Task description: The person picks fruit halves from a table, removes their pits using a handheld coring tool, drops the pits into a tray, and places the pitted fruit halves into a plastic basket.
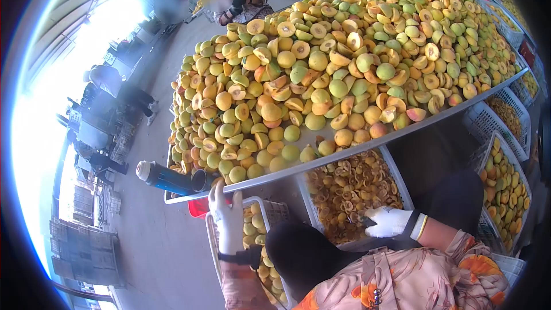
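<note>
Halved yellow-green fruit point(310, 74) lies in a big heap on a metal-edged table point(275, 177). At its near left corner is my left hand point(228, 218) in a white glove, thumb apart from the fingers, fingertips beside a piece of fruit at the rim. Below that hand stands a crate of fruit halves point(252, 227). My right hand point(390, 222), also gloved, is curled at the right side of a white crate point(404, 186) filled with brown pits and scraps point(350, 195). A small dark thing shows at its fingertips, too small to identify.
A blue bottle point(166, 178) and a dark cup point(201, 181) stand at the table's left corner. Crates of fruit point(505, 195) and scraps point(505, 117) are on the right. People point(244, 0) are beyond the table and at left point(115, 86).
</note>
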`<state>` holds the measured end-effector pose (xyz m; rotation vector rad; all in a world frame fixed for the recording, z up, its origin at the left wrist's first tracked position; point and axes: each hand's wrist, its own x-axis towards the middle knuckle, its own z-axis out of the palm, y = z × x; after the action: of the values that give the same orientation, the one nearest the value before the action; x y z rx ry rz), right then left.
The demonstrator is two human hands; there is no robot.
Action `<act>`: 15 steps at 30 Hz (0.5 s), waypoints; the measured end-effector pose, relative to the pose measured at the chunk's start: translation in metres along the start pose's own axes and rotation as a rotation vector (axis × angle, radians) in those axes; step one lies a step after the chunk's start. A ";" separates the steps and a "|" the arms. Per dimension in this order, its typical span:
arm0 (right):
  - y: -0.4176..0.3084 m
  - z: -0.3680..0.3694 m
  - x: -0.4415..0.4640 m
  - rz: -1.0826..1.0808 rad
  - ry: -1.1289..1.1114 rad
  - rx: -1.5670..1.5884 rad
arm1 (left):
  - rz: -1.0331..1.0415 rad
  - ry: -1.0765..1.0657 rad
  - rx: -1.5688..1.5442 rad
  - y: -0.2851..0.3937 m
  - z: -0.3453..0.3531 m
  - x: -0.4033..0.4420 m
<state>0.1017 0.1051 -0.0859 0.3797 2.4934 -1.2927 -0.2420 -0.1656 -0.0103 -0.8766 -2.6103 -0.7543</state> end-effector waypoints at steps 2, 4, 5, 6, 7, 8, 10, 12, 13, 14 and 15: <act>0.008 0.005 0.008 0.010 -0.028 0.008 | 0.106 -0.005 -0.070 0.047 0.041 0.062; 0.002 -0.001 0.009 0.038 -0.066 -0.002 | 0.101 -0.053 -0.097 0.081 0.090 0.114; -0.013 -0.015 0.006 0.124 -0.147 0.016 | 0.093 -0.063 -0.106 0.094 0.113 0.135; -0.001 -0.005 0.010 0.102 -0.154 -0.005 | 0.069 -0.118 -0.042 0.105 0.134 0.152; -0.003 -0.008 0.010 0.102 -0.166 0.004 | 0.044 -0.174 0.023 0.112 0.152 0.166; -0.002 -0.010 0.010 0.077 -0.159 0.015 | 0.039 -0.200 0.135 0.116 0.169 0.177; 0.003 -0.010 0.010 0.044 -0.115 0.040 | 0.013 -0.177 0.167 0.116 0.184 0.182; 0.008 -0.005 0.009 0.024 -0.048 0.073 | 0.039 -0.066 -0.027 0.106 0.189 0.174; 0.000 -0.014 0.006 0.040 -0.037 0.094 | 0.080 0.026 -0.263 0.091 0.193 0.168; -0.014 -0.033 0.002 0.054 -0.026 0.115 | -0.072 -0.078 -0.596 0.098 0.175 0.157; -0.024 -0.041 -0.003 0.067 -0.019 0.136 | -0.232 -0.182 -0.925 0.110 0.148 0.143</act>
<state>0.0896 0.1253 -0.0451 0.4755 2.3634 -1.4360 -0.2985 0.0598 -0.0295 -0.8636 -2.4833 -2.1180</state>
